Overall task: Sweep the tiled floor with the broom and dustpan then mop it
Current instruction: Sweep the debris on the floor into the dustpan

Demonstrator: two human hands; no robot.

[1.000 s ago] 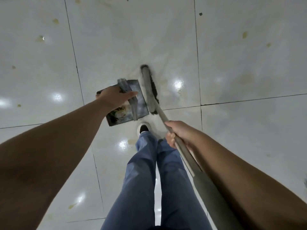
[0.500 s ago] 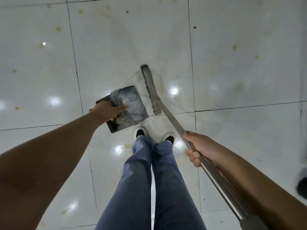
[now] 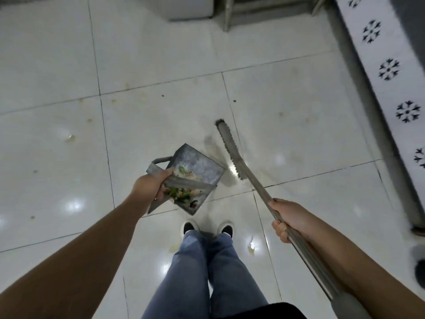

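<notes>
Head view: stained white tiled floor (image 3: pixel 161 125); left hand (image 3: pixel 150 187) grips dustpan (image 3: pixel 197 171), right hand (image 3: pixel 289 217) grips broom (image 3: pixel 232 153).

Glossy white tiled floor (image 3: pixel 161 54) with stains; white appliance (image 3: pixel 188 8) far centre; patterned white panel (image 3: pixel 391 72) along right.

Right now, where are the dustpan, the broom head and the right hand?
dustpan (image 3: pixel 202 168): head view, bare metal of the pan's floor.
broom head (image 3: pixel 226 143): head view, middle of its grey back.
right hand (image 3: pixel 291 217): head view, back of the hand.
</notes>
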